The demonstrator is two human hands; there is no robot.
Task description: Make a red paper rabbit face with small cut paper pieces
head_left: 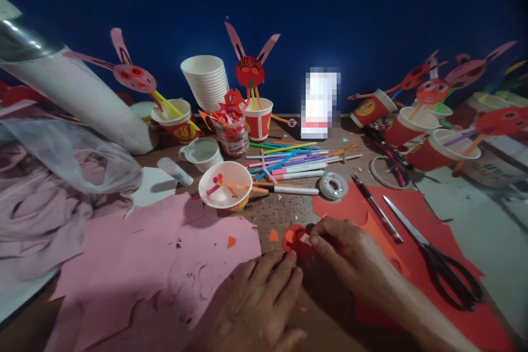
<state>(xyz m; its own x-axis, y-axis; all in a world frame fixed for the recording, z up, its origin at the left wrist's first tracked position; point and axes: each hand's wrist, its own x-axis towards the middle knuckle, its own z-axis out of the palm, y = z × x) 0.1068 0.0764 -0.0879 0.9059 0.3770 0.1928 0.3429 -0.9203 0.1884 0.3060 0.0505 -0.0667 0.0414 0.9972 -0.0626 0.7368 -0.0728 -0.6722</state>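
Observation:
A red paper disc (301, 246) with an orange circle (290, 238) on its left part lies on the table between my hands. My left hand (264, 297) rests palm down with its fingers spread, the fingertips at the disc's lower left edge. Over the disc's right side, my right hand (344, 245) has thumb and index finger pinched on a small pale pink paper piece (306, 238). The right hand's other fingers are curled and partly hidden. Small orange scraps (274, 236) lie left of the disc.
Pink paper sheets (165, 264) spread at left; red paper (437, 225) with scissors (439, 264) and a pen (377, 208) lies at right. Behind stand a paper bowl (225, 187), clear tape (333, 186), markers (299, 170), stacked white cups (205, 82) and cups with paper faces (259, 119).

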